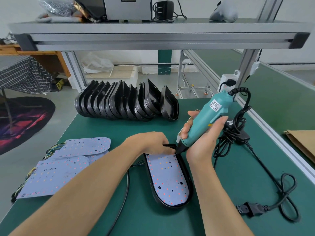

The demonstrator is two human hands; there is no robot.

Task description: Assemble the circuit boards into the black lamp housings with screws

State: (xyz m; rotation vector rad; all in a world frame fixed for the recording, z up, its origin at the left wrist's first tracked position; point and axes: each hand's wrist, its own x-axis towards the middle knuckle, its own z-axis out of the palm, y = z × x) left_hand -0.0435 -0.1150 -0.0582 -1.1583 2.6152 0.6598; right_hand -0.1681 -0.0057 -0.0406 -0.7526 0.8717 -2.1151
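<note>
A black lamp housing (pixel 189 181) lies flat on the green table with a white circuit board (pixel 167 178) seated inside it. My left hand (pixel 153 142) presses on the board's far end, fingers closed near the screwdriver tip. My right hand (pixel 201 135) grips a teal electric screwdriver (pixel 208 114), tilted, its black tip touching the board's far right corner. Loose circuit boards (pixel 59 167) with coloured wires lie to the left. A row of empty black housings (pixel 126 101) stands on edge at the back.
The screwdriver's black cable and power adapter (pixel 237 132) coil on the right, with a loose plug (pixel 248 208) near the front. An aluminium rail (pixel 272 132) borders the table's right side. A metal shelf (pixel 153 34) hangs overhead. A cardboard piece (pixel 303 143) lies beyond the rail.
</note>
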